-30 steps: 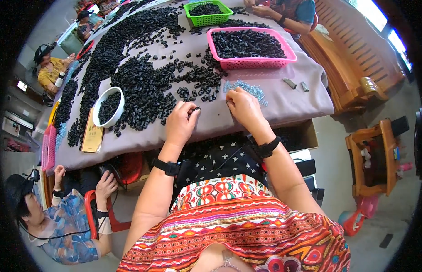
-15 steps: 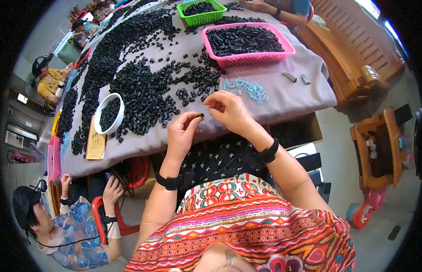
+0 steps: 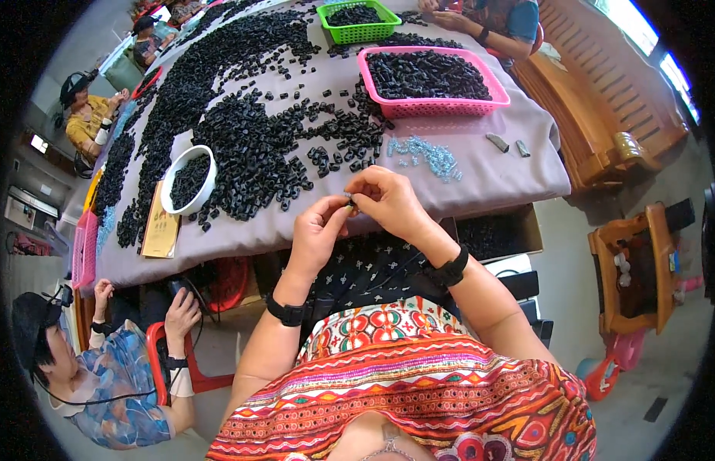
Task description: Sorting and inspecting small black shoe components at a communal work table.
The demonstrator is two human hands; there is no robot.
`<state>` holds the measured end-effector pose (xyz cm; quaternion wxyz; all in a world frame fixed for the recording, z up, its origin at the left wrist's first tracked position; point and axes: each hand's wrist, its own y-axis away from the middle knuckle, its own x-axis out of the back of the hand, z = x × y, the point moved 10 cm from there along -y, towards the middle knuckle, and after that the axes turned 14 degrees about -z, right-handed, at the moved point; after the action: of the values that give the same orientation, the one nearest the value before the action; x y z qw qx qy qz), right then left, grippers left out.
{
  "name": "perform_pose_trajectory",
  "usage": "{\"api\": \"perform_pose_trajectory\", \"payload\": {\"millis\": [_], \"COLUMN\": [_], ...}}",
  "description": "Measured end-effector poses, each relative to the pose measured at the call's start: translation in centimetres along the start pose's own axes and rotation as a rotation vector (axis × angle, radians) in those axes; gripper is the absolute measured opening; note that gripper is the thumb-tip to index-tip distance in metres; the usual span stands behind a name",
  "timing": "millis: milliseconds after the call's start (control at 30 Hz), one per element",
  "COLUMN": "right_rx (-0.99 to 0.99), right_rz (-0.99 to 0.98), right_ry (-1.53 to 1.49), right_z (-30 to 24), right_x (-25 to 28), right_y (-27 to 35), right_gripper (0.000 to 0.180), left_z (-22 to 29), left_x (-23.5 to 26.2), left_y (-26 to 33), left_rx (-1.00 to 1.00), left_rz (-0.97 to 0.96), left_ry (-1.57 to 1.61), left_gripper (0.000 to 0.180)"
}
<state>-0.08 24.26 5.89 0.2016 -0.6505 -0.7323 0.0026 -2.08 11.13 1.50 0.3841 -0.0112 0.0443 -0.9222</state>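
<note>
flat tan printed packet (image 3: 161,227), beside white bowl (image 3: 190,179)

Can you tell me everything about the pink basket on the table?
The pink basket is a shallow rectangular tray that looks like plastic, with slotted walls and a rim. It sits flat on the grey cloth-covered table, at the far right, just in front of a green basket. It is heaped with small black parts. More black parts lie against its left side. No hand touches it.

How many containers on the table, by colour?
Pink basket: 1
Green basket: 1
White bowl: 1
Total: 3, all holding small black parts, on the grey-covered table.
</note>
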Motion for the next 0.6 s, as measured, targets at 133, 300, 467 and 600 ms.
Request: {"api": "perform_pose_trajectory", "payload": {"millis": [133, 300, 467, 600], "right_rx": [0.019, 0.028, 0.033, 0.124], "right_rz": [-0.042, -0.082, -0.115, -0.109], "right_ry": [0.074, 0.045, 0.135, 0.207], "right_z": [-1.0, -1.3, -2.5, -3.8], "right_x": [0.4, 0.1, -0.2, -0.8], "right_y": [0.1, 0.1, 0.1, 0.2], "right_gripper": [0.013, 0.012, 0.018, 0.022], "left_z": [-0.6, -0.5, 0.5, 1.3], "left_x": [0.8, 0.3, -0.3, 0.1], "left_y": [0.0, 0.0, 0.2, 0.4], "left_rx": [0.035, -0.009, -0.013, -0.053], "left_rz": [0.025, -0.018, -0.005, 0.032], "left_ry": [0.087, 0.044, -0.003, -0.224], "left_gripper": [0.021, 0.022, 0.022, 0.019]}}
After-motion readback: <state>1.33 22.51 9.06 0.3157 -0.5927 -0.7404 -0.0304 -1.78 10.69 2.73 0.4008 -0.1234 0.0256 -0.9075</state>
